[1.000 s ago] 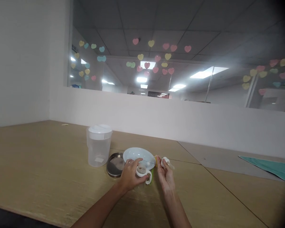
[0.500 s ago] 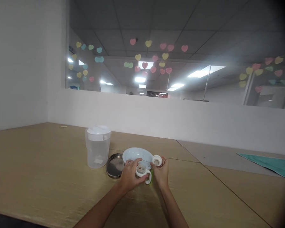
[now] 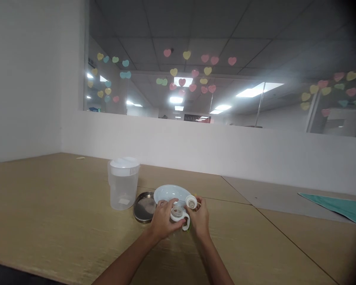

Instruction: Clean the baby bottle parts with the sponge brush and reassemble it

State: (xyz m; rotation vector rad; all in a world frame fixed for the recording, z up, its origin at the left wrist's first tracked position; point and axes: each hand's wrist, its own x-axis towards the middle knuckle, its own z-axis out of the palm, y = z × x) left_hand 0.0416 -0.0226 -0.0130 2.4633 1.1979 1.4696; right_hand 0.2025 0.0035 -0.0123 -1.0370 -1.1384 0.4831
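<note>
My left hand (image 3: 162,219) is closed around an open-topped bottle (image 3: 177,211) with a white collar and a curved white handle. The clear round mouth of the bottle faces up, while most of its body is hidden. Just above and to the right, my right hand (image 3: 200,218) pinches a white lid (image 3: 191,202), tilted so that its hollow underside shows. The lid and the bottle mouth are apart. A bit of green shows below the handle, too small to make out. Behind both hands stands a pale blue bowl (image 3: 169,192), its front partly covered by my fingers.
A round metal dish (image 3: 144,209) lies left of the bowl. Farther left stands a translucent pitcher (image 3: 124,188) with a white lid. A green cloth (image 3: 338,208) lies at the far right of the wooden table (image 3: 77,221), which meets a white wall (image 3: 178,138) below a window.
My right hand has moved left with the lid, bringing it nearer to the bottle mouth. My left hand and the bottle have hardly moved.
</note>
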